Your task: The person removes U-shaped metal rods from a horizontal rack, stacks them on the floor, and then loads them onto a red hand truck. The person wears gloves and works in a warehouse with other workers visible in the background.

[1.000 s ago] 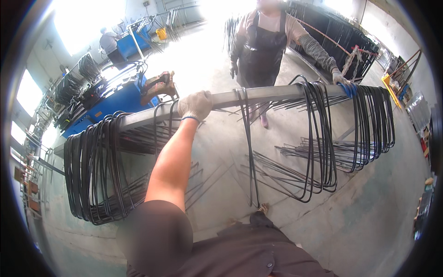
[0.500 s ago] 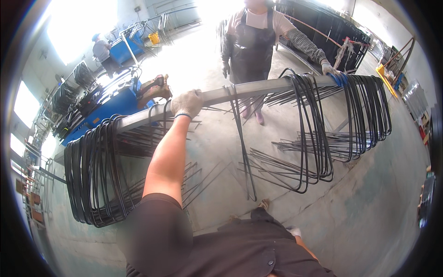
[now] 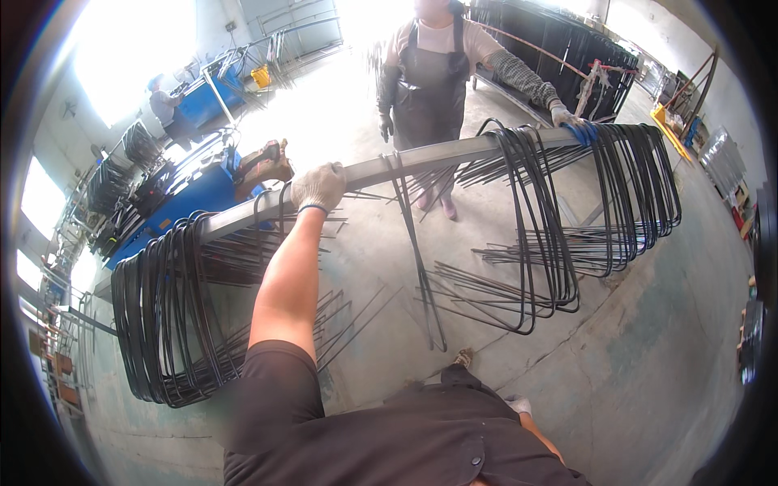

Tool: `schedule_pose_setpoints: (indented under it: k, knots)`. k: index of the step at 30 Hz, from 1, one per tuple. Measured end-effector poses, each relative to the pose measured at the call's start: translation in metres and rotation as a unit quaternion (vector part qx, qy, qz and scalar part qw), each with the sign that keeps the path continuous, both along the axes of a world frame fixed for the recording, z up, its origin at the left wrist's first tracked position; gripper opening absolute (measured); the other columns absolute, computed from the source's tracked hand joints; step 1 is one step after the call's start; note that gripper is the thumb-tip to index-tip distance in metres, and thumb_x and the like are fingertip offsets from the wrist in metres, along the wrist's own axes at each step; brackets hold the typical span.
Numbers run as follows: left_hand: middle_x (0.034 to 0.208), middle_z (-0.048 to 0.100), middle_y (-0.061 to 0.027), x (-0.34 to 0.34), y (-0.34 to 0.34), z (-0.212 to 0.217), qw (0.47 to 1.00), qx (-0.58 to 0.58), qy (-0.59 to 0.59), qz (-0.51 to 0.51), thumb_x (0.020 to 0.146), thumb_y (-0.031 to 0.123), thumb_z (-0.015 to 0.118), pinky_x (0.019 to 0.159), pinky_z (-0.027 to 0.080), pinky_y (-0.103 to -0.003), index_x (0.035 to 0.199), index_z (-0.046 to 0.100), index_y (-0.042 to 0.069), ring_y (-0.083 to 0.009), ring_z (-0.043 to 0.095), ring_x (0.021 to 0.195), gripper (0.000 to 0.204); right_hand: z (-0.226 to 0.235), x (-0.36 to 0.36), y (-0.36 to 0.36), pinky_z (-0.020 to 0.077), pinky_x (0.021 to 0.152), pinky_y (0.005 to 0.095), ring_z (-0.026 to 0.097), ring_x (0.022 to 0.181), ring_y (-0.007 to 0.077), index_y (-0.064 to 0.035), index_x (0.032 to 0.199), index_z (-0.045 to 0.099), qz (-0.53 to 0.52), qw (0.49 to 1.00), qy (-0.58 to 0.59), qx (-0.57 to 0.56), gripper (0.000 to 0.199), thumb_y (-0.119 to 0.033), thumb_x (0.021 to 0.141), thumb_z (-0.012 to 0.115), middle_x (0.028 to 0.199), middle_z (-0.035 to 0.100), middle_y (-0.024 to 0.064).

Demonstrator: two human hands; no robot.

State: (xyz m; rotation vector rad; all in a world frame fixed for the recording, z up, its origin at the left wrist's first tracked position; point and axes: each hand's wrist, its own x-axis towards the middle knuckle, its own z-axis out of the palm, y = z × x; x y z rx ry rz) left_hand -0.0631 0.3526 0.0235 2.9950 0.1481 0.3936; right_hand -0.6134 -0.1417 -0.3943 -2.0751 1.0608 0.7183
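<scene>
My left hand [image 3: 319,186], in a pale knitted glove, is closed around a long square metal bar [image 3: 429,154] that runs across in front of me. Bunches of bent black metal rods hang from the bar: a thick bunch [image 3: 154,324] at the left end, a smaller one [image 3: 539,227] right of the middle, another [image 3: 636,194] toward the right end. A single bent rod [image 3: 416,259] hangs near the middle. My right hand [image 3: 519,404], also gloved, is low beside my body, away from the bar; its fingers are too small to make out.
Across the bar stands a co-worker in a dark apron [image 3: 429,97], one gloved hand [image 3: 574,125] on the bar near its right part. A blue machine [image 3: 182,194] stands at left, with another person [image 3: 166,109] behind it. Dark stacked panels [image 3: 551,57] stand at the back right.
The bar, my left hand and the co-worker all sit slightly farther left in view. The bar stays in my left hand's grip, and the co-worker's hand remains on it.
</scene>
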Motion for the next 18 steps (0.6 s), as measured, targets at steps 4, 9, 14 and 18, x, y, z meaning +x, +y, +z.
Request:
schedule_pose_setpoints:
  k: [4, 9, 14, 18]
  knots:
    - [0.118, 0.085, -0.0194, 0.003, 0.002, -0.002, 1.000, 0.005, 0.007, -0.004, 0.115, 0.049, 0.039, 0.104, 0.062, -0.053, 0.120, 0.088, 0.012, -0.0423, 0.082, 0.112, 0.062, -0.009, -0.004, -0.006, 0.0620, 0.102, 0.0402, 0.083, 0.117, 0.0334, -0.0028, 0.125, 0.087, 0.000, 1.000, -0.003, 0.009, 0.054, -0.042, 0.088, 0.091, 0.122, 0.086, 0.0208]
    - [0.119, 0.085, -0.0194, 0.000, 0.000, 0.000, 1.000, 0.004, 0.005, 0.000, 0.115, 0.049, 0.038, 0.104, 0.062, -0.053, 0.120, 0.088, 0.012, -0.0420, 0.082, 0.112, 0.062, -0.008, -0.006, -0.006, 0.0632, 0.100, 0.0433, 0.084, 0.113, 0.0359, -0.0043, 0.126, 0.086, 0.015, 1.000, -0.014, -0.013, 0.056, -0.045, 0.089, 0.090, 0.116, 0.086, 0.0230]
    - [0.119, 0.085, -0.0195, 0.000, 0.000, -0.001, 1.000, 0.005, -0.002, -0.001, 0.115, 0.049, 0.039, 0.105, 0.061, -0.053, 0.120, 0.088, 0.012, -0.0425, 0.081, 0.113, 0.062, 0.000, -0.003, -0.003, 0.0638, 0.098, 0.0436, 0.084, 0.110, 0.0353, -0.0033, 0.125, 0.086, 0.019, 1.000, -0.015, -0.006, 0.057, -0.047, 0.089, 0.091, 0.114, 0.086, 0.0238]
    - [0.119, 0.085, -0.0199, 0.002, 0.002, -0.004, 1.000, 0.001, -0.004, -0.003, 0.115, 0.049, 0.039, 0.106, 0.061, -0.053, 0.120, 0.088, 0.012, -0.0431, 0.081, 0.114, 0.062, -0.002, -0.003, -0.007, 0.0640, 0.097, 0.0433, 0.084, 0.109, 0.0346, -0.0022, 0.126, 0.085, 0.026, 0.999, -0.019, -0.001, 0.058, -0.046, 0.088, 0.091, 0.115, 0.086, 0.0236]
